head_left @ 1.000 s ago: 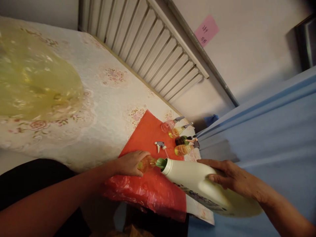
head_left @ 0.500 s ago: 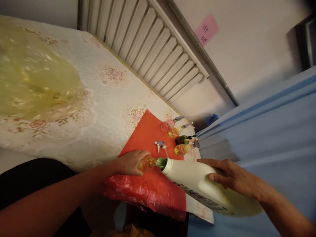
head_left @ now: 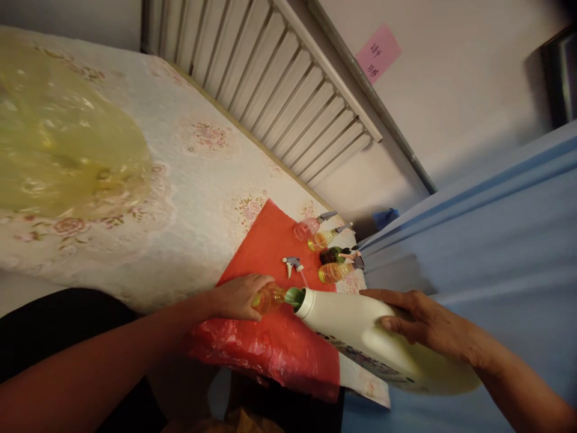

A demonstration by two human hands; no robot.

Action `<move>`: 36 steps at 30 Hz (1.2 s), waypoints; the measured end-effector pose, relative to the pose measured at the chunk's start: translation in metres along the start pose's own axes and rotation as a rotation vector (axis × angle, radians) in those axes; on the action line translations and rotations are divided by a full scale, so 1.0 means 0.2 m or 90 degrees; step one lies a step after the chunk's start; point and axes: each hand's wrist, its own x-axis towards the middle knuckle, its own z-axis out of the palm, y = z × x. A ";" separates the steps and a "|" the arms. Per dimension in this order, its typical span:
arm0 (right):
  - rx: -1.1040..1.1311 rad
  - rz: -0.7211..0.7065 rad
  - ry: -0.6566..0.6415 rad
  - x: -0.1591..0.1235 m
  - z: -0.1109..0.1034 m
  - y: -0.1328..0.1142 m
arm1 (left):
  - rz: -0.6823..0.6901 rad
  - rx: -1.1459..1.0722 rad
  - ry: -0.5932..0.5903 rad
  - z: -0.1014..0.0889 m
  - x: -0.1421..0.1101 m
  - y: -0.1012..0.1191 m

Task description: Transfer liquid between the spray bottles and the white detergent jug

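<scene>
My left hand (head_left: 241, 297) is wrapped round a small clear spray bottle (head_left: 270, 297) with yellowish liquid in it and no spray head on. In my right hand (head_left: 419, 322) is a large pale jug (head_left: 360, 325) with a printed label, tilted so that its green spout (head_left: 295, 298) meets the mouth of the small bottle. Whether liquid is flowing is hard to make out. A grey and white trigger spray head (head_left: 294, 264) with a thin tube lies on the red plastic sheet (head_left: 261, 246), just beyond the small bottle.
Several bottles stand at the sheet's far right: a pink spray bottle (head_left: 306, 228), a yellow one (head_left: 318, 242), a dark green bottle (head_left: 331, 255) and an amber one (head_left: 332, 273). A yellow plastic bag (head_left: 76, 138) lies left on the flowered tablecloth (head_left: 193, 198). A radiator (head_left: 261, 78) runs behind; blue curtain (head_left: 509, 240) right.
</scene>
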 end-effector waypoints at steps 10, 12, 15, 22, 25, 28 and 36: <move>0.002 -0.003 -0.025 0.01 0.00 0.01 | 0.013 0.008 0.009 0.00 0.00 0.00; 0.000 -0.008 -0.027 0.01 0.00 0.00 | 0.011 0.007 0.008 0.01 0.00 -0.01; -0.004 -0.009 -0.030 0.00 -0.01 -0.01 | 0.006 0.008 0.005 0.00 0.00 -0.01; 0.008 -0.011 -0.036 0.00 -0.01 -0.02 | 0.006 0.013 0.001 0.00 0.00 -0.01; 0.006 -0.002 -0.033 0.01 -0.01 -0.02 | 0.004 0.014 0.004 0.01 0.00 -0.01; -0.002 0.005 -0.030 0.01 -0.01 -0.02 | 0.012 0.014 0.001 0.01 0.00 -0.01; -0.020 -0.001 -0.035 0.01 -0.01 -0.01 | 0.019 0.045 0.011 0.02 0.00 -0.02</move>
